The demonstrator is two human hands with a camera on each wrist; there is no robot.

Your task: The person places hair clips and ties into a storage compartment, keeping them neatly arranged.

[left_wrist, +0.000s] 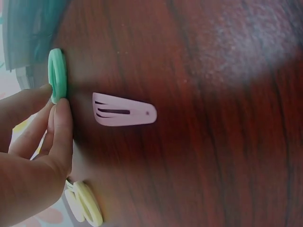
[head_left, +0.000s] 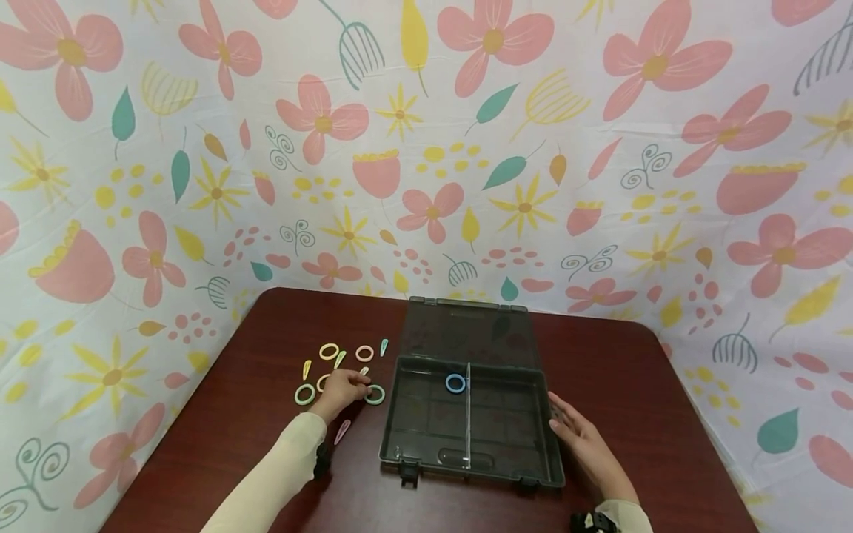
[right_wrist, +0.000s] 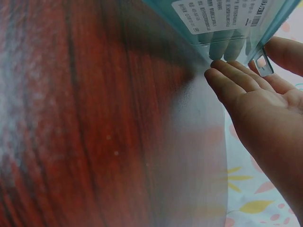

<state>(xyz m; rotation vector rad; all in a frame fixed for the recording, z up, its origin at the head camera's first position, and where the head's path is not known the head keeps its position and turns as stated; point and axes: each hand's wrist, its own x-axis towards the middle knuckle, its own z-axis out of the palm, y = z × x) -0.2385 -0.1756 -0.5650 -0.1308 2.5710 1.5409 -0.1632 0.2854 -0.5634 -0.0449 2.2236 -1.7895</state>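
My left hand (head_left: 343, 392) pinches a green hair ring (left_wrist: 57, 75) between thumb and fingers, its edge standing up from the table. Close to that hand, a pink snap hair clip (left_wrist: 125, 111) lies flat. Yellow rings (left_wrist: 88, 203), another green ring (head_left: 304, 394), a pink ring (head_left: 364, 353) and several small clips surround the left hand. My right hand (head_left: 589, 444) holds the right side of an open dark clear plastic box (head_left: 426, 451), thumb and fingers at its wall. A blue ring (head_left: 456, 383) lies inside, beside the divider (head_left: 468, 422).
The box's lid (head_left: 469, 333) lies folded back toward the flowered cloth (head_left: 433, 185) behind the table. A printed label (right_wrist: 218, 14) shows on the box in the right wrist view. Dark red wood (head_left: 653, 414) forms the tabletop.
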